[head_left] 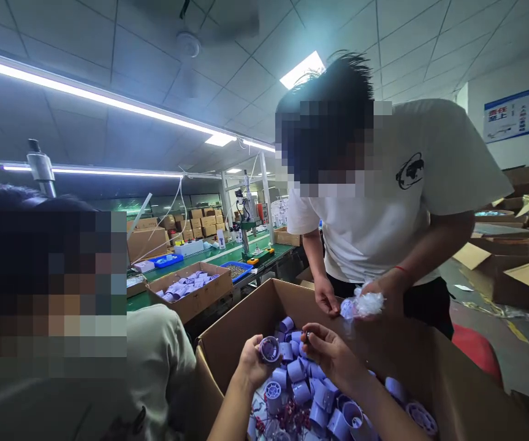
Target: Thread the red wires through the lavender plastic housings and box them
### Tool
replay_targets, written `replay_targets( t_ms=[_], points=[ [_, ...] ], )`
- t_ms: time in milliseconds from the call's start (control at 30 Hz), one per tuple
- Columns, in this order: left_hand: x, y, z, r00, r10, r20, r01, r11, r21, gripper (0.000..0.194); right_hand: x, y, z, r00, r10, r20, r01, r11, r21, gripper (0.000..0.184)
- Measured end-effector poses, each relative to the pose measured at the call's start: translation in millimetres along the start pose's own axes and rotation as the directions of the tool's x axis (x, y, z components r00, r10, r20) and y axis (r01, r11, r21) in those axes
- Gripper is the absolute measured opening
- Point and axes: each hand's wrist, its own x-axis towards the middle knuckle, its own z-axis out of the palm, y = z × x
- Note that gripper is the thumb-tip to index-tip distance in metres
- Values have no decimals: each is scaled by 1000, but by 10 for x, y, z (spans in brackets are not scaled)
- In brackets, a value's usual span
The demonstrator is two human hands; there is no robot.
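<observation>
A purple cup (270, 350) is clamped in the left hand's (249, 364) fingers, round end facing the wearer, seemingly for a clear view, near the right hand's (335, 354) fingers pinching a small dark part (306, 337), above loose cups (296, 371) in a cardboard box (469, 373).

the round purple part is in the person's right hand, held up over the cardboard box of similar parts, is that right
Not quite: the head view shows the round purple part in the person's left hand; the right hand pinches a small dark piece instead. The part is indeed held up over the cardboard box of similar parts.
</observation>
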Motion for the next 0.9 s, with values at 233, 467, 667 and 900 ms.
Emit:
replay_targets(
  t_ms=[233,467,667,900],
  points=[
    [-114,2,117,993,116,-25,-115,993,36,27,-15,106,61,995,-19,95,48,950,-310,39],
    [-169,-57,182,994,110,13,-111,985,131,29,-67,97,109,992,-37,117,93,849,-519,22],
    [-165,-83,184,997,60,57,-71,973,218,37,-56,128,68,989,-62,136,136,752,-645,17],
    [-178,-103,146,993,46,106,-74,958,277,42,-62,157,67,983,-79,164,177,633,-754,17]
  ],
)
